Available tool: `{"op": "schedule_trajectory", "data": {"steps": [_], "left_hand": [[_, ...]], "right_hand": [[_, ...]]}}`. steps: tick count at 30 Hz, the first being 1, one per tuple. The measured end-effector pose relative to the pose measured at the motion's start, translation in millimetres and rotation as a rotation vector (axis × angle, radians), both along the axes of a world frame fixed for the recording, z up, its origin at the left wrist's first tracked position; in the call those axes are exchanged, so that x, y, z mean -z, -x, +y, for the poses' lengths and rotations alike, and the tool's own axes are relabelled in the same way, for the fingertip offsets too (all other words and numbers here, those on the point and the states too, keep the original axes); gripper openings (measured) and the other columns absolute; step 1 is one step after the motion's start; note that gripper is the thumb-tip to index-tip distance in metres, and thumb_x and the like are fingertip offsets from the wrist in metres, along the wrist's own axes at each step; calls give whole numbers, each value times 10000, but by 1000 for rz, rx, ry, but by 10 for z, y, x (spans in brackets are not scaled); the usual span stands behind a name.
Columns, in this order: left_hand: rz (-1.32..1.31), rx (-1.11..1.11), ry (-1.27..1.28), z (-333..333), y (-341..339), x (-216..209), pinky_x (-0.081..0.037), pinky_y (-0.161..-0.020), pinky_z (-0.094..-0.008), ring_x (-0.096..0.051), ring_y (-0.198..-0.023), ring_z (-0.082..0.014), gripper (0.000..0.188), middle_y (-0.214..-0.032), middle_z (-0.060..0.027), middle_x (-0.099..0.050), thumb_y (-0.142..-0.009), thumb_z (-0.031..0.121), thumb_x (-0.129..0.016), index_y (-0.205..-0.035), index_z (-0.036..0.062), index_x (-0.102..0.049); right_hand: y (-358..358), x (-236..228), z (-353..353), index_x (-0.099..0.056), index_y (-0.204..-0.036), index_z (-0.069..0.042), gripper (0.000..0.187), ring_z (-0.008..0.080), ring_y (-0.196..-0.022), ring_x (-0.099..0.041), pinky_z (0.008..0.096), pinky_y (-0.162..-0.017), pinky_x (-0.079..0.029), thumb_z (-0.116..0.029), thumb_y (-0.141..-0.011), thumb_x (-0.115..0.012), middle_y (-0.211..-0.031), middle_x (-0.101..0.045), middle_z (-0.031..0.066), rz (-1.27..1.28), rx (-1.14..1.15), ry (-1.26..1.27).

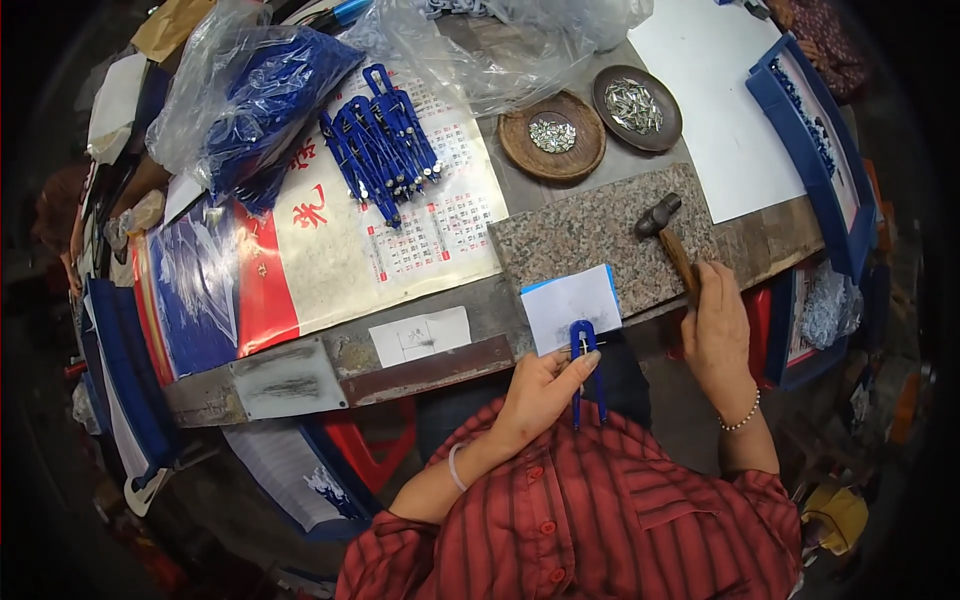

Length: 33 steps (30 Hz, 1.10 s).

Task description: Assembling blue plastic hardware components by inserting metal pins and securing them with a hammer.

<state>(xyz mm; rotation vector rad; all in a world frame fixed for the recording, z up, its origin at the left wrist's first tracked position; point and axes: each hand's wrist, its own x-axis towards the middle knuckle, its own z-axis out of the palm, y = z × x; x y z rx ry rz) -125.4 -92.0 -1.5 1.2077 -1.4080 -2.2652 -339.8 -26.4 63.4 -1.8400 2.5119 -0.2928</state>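
In the head view, the left hand (545,395) is pinched on a blue two-legged piece (601,388), thumb and fingers together near its looped top, with the two legs pointing to six o'clock over the shirt front; a thin metal pin crosses the piece just above the thumb. That loop lies over a small white pad (560,300) with a blue edge, just past twelve o'clock from the left hand, overlapping the front of a speckled stone slab (585,230). The right hand (718,325), at two o'clock from the left, is closed around the handle end of a hammer (677,250), whose dark head points to eleven o'clock over the slab; I cannot tell whether it touches the stone. From the slab, a wooden bowl (580,171) of tiny metal pieces sits at eleven o'clock and a dark dish (670,100) of longer silvery parts just past twelve. A white sheet (745,160) lies between one and two o'clock, and a blue tray (835,215) leans at two. At ten o'clock, a heap of blue pieces (380,150) rests on a printed calendar sheet (345,280), with a clear plastic bag (240,120) of blue parts beyond. A small paper (420,337) lies at ten o'clock from the left hand, on the tabletop (765,235).
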Motion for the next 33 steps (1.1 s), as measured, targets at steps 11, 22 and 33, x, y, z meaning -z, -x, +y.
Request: {"op": "schedule_trajectory", "data": {"steps": [11,22,33], "left_hand": [[-6,54,-8,-34,-28,11,-351,-501,-180,-452,-574,1,267,-646,60,-549,-905,274,-614,-771,43,-637],[-58,66,-26,-15,-18,36,-356,-464,-184,-462,-524,-13,273,-612,50,-539,-895,300,-621,-776,55,-631],[35,-6,-20,9,-19,76,-340,-491,-172,-456,-561,2,263,-645,61,-557,-893,286,-626,-780,49,-643]], "right_hand": [[-269,-266,237,-432,-1237,13,367,396,-803,-584,416,-672,-481,-51,-883,-505,-962,-568,212,-592,-275,101],[-435,-108,398,-420,-1262,42,480,311,-660,-573,360,-546,-454,6,-809,-574,-887,-567,169,-510,-306,20],[-445,-274,430,-463,-1259,-2,542,279,-572,-552,345,-458,-420,-94,-759,-650,-836,-563,130,-267,-320,-134]]}}
